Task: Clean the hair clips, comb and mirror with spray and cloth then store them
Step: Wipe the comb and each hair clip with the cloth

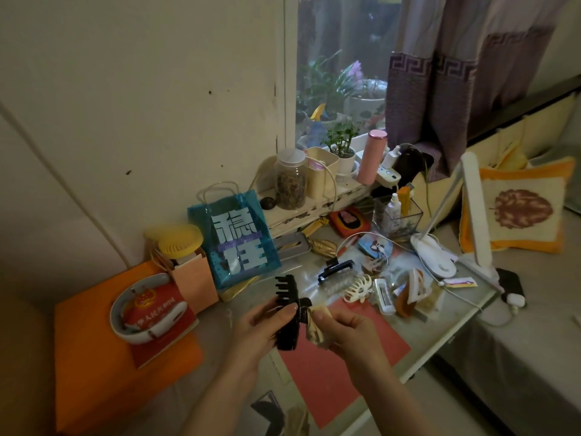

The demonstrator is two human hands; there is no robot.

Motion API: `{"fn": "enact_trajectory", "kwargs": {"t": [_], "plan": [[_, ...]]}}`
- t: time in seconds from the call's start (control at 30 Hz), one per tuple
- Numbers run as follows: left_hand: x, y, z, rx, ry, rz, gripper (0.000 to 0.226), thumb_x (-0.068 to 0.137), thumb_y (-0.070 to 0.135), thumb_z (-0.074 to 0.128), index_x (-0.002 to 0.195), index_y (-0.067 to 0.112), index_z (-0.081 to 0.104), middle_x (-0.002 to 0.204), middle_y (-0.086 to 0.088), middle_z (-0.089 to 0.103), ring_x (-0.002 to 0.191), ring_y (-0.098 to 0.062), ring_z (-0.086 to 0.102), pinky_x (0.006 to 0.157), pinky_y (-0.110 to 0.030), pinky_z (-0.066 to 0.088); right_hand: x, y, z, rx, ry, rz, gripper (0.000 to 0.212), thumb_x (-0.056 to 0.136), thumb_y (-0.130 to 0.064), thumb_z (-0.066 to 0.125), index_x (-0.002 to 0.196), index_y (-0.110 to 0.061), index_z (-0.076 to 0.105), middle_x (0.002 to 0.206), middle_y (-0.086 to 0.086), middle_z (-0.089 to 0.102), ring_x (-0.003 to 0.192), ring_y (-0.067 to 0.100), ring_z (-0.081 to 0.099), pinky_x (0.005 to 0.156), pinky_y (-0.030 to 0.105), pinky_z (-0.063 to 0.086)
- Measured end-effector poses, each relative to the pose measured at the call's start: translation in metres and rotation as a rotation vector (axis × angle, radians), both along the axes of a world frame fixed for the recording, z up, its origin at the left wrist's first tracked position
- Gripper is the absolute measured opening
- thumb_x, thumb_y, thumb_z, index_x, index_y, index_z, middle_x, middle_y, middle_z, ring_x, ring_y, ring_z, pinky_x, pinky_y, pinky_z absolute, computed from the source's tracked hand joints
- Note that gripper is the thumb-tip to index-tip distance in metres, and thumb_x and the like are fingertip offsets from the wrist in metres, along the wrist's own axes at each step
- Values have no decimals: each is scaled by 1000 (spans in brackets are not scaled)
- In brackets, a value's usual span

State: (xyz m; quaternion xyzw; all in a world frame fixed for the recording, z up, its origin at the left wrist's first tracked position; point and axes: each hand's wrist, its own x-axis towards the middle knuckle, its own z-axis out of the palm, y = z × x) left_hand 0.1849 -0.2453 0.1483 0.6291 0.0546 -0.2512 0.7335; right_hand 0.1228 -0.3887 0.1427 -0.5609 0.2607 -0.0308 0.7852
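Beige cloth (317,325) — mostly hidden behind right hand (342,332)

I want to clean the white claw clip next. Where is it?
In the head view, the white claw clip lies on the table right of centre, just right of the clear comb and left of the small white case.

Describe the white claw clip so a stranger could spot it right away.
Start at the white desk lamp on the table's right side, then look left of its base into the clutter. The white claw clip lies there, curved ribs fanned open; the claw clip behind it is black.
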Motion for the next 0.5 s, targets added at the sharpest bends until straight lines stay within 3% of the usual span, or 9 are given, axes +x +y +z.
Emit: {"fn": "enact_trajectory", "kwargs": {"t": [0.13, 0.33, 0.5], "plan": [[5, -23, -21, 50, 6, -51, 41, 64, 24, 80, 103, 21, 69, 96, -5, 74, 92, -21, 70, 74, -28, 54, -8, -26, -14, -3, 89, -138, 12, 79, -13, 72, 79, -1, 73, 74, 14, 67, 67, 23, 59, 58, 26, 49], [12, -73, -52, 163, -53, -127, 30, 75, 14, 78, 102, 23, 68, 93, 5, 69, 80, -7, 66, 59, -13, 49, -10, -85, -28, -3, 146, -246, 16, 81, -16, 71, 86, 0, 72, 78, 14, 67, 70, 22, 62, 57, 25, 51], [23, -133, -95, 294, -62, -144, 37, 69, 14, 84, 100, 24, 68, 97, 2, 70, 87, -10, 65, 64, -15, 46, 6, -149, -43, 8, 187, -244, 10, 81, -17, 70, 77, -9, 74, 73, 10, 66, 66, 18, 59, 53, 21, 50]]}}
